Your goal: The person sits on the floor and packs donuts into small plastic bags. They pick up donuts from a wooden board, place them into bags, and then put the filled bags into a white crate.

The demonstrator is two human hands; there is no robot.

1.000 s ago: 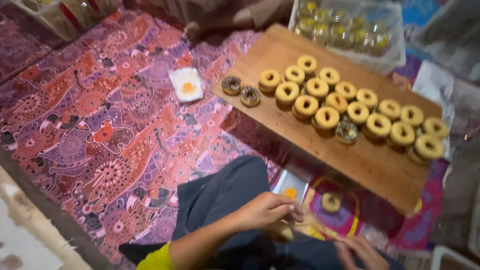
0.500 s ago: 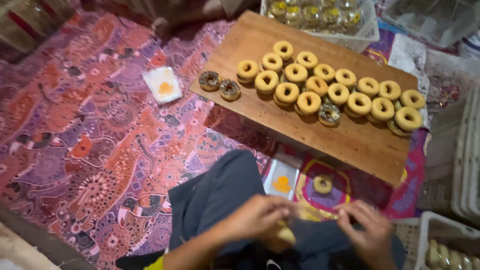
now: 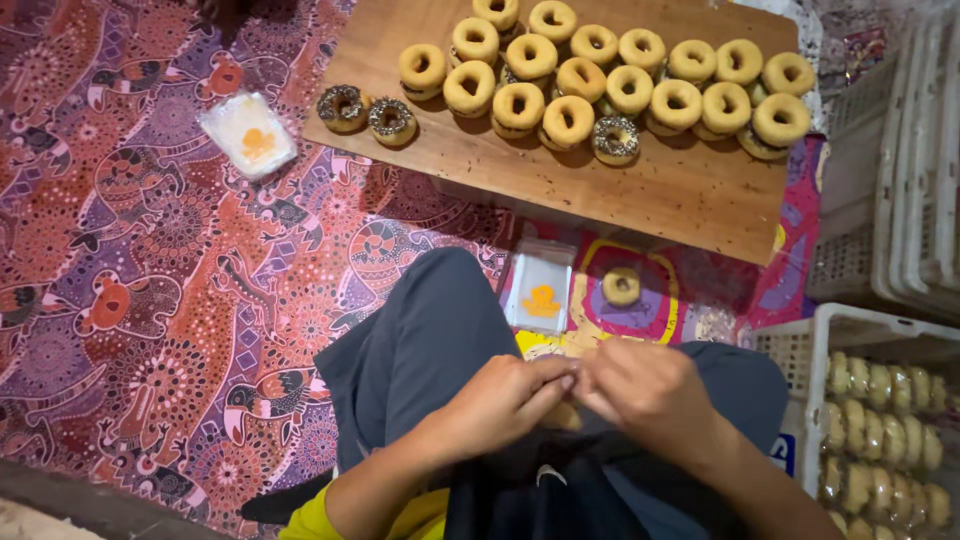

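My left hand (image 3: 505,395) and my right hand (image 3: 640,385) meet over my lap, fingers pinched together on a small yellowish item (image 3: 563,415), mostly hidden between them; it may be a bagged donut. Just beyond them on the mat lie a clear plastic bag with an orange print (image 3: 540,290) and a single plain donut (image 3: 621,286). A low wooden board (image 3: 650,190) further out carries several plain ring donuts (image 3: 568,120) and three sprinkled ones (image 3: 342,106).
Another small clear bag (image 3: 247,133) lies on the patterned purple-red mat (image 3: 130,300) at the left. A white plastic crate (image 3: 880,410) at the lower right holds several wrapped donuts. More white crates (image 3: 900,160) stand at the right edge.
The camera view has tilted and shifted down. My right hand has come in from the lower right to meet my left hand over the lap, both now closed on the small item.
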